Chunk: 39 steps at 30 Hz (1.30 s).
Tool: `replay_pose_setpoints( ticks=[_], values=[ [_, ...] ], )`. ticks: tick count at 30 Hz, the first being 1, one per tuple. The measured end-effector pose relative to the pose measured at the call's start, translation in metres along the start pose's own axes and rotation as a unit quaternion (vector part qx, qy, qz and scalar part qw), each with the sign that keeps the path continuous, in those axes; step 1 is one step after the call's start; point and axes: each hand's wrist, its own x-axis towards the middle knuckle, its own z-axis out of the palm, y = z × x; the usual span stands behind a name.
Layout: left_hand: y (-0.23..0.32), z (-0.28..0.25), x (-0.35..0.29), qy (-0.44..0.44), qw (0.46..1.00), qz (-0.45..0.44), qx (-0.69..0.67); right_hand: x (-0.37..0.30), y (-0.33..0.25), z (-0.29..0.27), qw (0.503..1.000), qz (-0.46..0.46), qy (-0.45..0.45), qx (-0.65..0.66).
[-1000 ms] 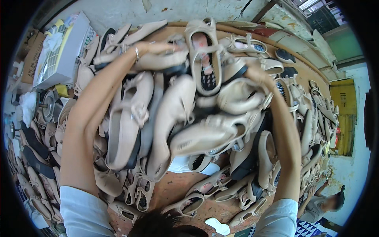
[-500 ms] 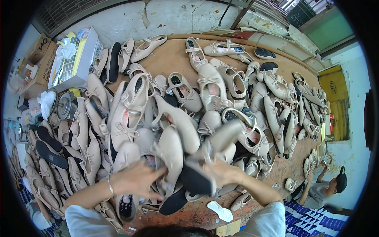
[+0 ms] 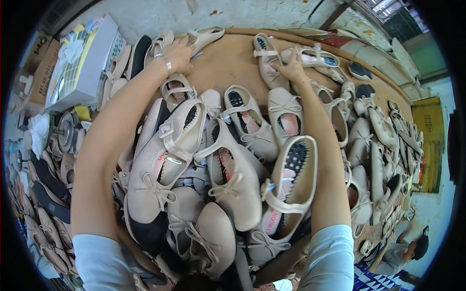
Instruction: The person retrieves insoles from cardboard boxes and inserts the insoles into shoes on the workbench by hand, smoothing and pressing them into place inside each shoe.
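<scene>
Both arms stretch forward over a heap of beige strap shoes with bows and dark soles. At the back left, my left hand (image 3: 178, 57) is closed over the toe end of a beige shoe (image 3: 208, 38), partly hiding it. My right hand (image 3: 292, 69) reaches the back row with thumb and fingers apart. Its thumb touches or nearly touches an upright shoe (image 3: 268, 62), and its fingers are by a shoe lying sideways (image 3: 318, 58). Between my forearms lie several large-looking shoes, among them one with a dotted insole (image 3: 290, 184) and one with a bow (image 3: 165, 162).
A white box (image 3: 87, 63) with cloth and packets stands at the far left, beside a cardboard carton (image 3: 41, 80) and a round metal part (image 3: 65, 133). More shoes (image 3: 383, 140) crowd the right side. A person (image 3: 400, 254) works at the lower right. A wall bounds the back.
Both hands have left the near edge of the heap and reached to the back row. Shoes in front now lie closer, with a dotted-insole shoe beside my right forearm. The view has shifted too.
</scene>
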Motion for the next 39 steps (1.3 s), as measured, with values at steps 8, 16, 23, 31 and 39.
replay_pose_setpoints(
  ticks=[8, 16, 23, 31, 39],
  values=[
    [0.009, 0.034, 0.035, 0.060, 0.979, -0.128, -0.144, 0.012, 0.018, 0.005, 0.996, 0.069, -0.024, -0.059],
    [0.079, 0.035, -0.047, -0.108, 0.964, 0.178, -0.167, -0.086, -0.024, 0.010, 0.987, -0.088, -0.128, 0.028],
    [0.066, 0.025, -0.162, -0.164, 0.902, 0.279, -0.284, -0.208, -0.049, -0.029, 0.971, -0.154, -0.179, 0.047],
    [0.051, -0.064, -0.345, -0.119, 0.864, 0.344, -0.347, -0.369, -0.103, -0.090, 0.930, -0.163, -0.283, 0.167],
    [0.036, -0.091, -0.469, -0.188, 0.953, 0.002, -0.239, -0.452, -0.155, -0.164, 0.928, -0.220, -0.219, 0.208]
  ],
)
